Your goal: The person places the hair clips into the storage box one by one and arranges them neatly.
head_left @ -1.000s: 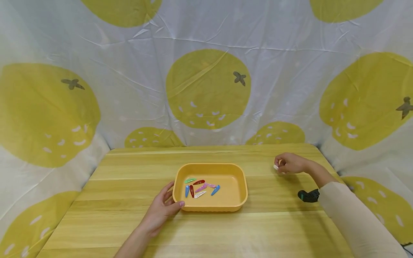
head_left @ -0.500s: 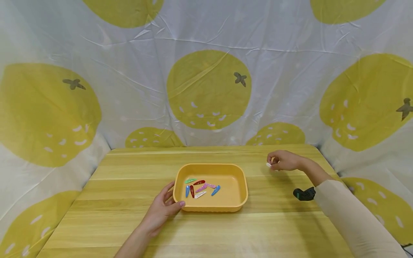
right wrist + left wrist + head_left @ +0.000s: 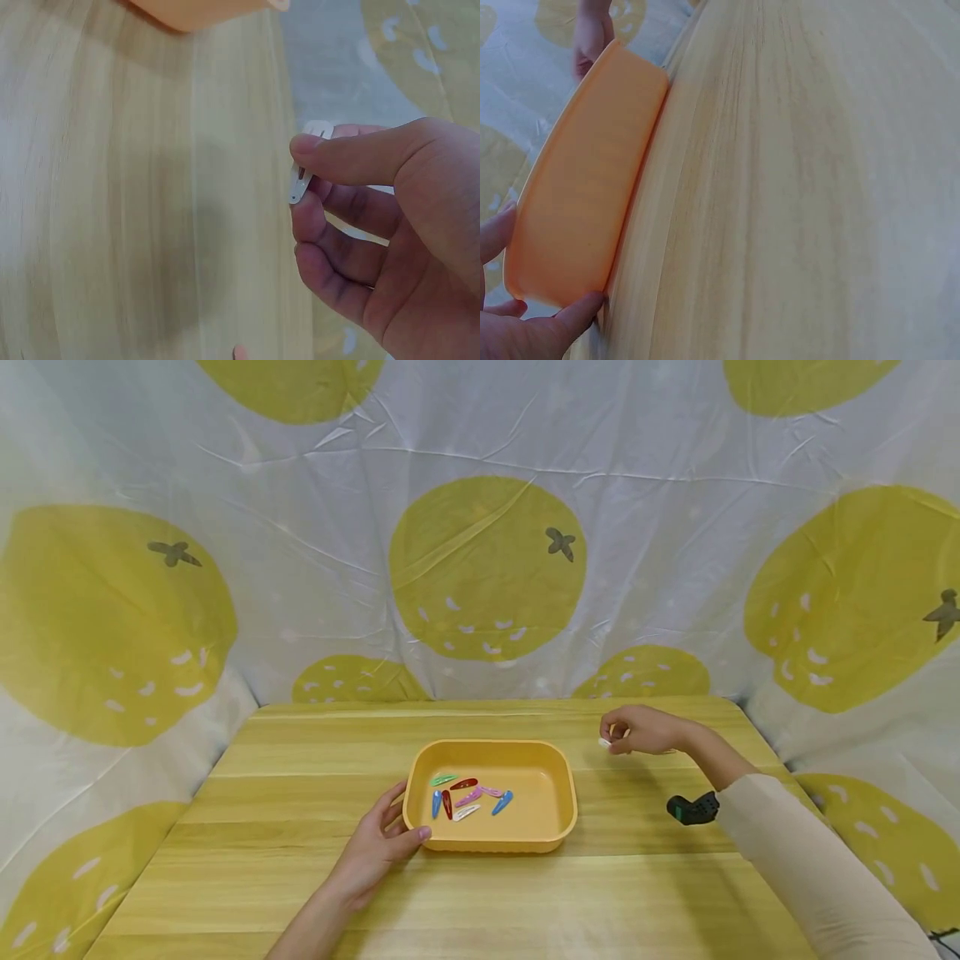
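Note:
My right hand [image 3: 645, 731] pinches a white snap hair clip [image 3: 301, 169] between thumb and fingers, above the table and right of a yellow plastic tray [image 3: 558, 831]. My left hand [image 3: 382, 835] grips the tray's left end, thumb at the front corner and fingers along the side. Several snap clips lie in the tray's left half, among them a green clip [image 3: 444, 780], a red clip [image 3: 463, 784], a blue clip [image 3: 502, 802] and a white clip [image 3: 467, 812]. In the left wrist view only the tray's outer wall [image 3: 592, 180] shows; its contents are hidden.
The wooden table [image 3: 315, 752] meets a lemon-patterned cloth [image 3: 300, 577] at its back and sides. A black perforated object [image 3: 693, 808] with a green patch is beside the right sleeve. Low in the right wrist view a small orange-pink tip [image 3: 239, 352] shows on the table.
My right hand has moved left toward the tray with the white hair clip, and slightly farther back. The black object by the sleeve has shifted left with the arm. Left hand and tray stay put.

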Demonstrator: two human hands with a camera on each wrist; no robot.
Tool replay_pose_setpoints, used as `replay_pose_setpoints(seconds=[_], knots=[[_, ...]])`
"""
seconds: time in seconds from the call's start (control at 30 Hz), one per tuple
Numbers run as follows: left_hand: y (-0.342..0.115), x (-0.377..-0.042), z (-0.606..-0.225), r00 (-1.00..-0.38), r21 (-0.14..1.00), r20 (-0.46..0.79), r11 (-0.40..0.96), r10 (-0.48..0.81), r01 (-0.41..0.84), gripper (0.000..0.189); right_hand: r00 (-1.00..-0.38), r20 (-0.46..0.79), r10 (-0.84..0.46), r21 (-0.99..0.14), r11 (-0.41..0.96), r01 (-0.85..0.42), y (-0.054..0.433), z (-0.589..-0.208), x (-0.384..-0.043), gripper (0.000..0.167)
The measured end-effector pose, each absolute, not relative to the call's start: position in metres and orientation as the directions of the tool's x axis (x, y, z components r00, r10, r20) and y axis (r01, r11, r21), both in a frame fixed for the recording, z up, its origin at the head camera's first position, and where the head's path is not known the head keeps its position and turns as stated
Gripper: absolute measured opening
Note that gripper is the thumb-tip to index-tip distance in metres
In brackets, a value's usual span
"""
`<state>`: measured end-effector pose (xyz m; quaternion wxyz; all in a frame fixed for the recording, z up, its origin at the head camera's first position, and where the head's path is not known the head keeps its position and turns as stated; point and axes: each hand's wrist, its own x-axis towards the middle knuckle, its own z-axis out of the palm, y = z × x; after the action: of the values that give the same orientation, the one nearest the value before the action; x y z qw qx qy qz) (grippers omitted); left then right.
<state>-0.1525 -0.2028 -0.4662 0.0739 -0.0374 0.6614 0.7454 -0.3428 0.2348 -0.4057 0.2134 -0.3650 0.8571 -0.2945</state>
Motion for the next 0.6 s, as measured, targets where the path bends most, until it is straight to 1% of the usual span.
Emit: replay_pose_setpoints(seconds=[0.3,0.6], knots=[[-0.203,-0.152,-0.467,-0.986,0.981,-0.156,-0.107,0.060,-0.162,0.084,-0.602,-0.154,-0.784,-0.625,0.549,-0.555,0.212,-0.395,-0.345,0.011],[-0.204,-0.152,-0.467,-0.987,0.981,-0.149,-0.119,0.068,-0.156,0.083,-0.558,-0.160,-0.814,-0.593,0.531,-0.605,0.181,-0.383,-0.346,0.009]])
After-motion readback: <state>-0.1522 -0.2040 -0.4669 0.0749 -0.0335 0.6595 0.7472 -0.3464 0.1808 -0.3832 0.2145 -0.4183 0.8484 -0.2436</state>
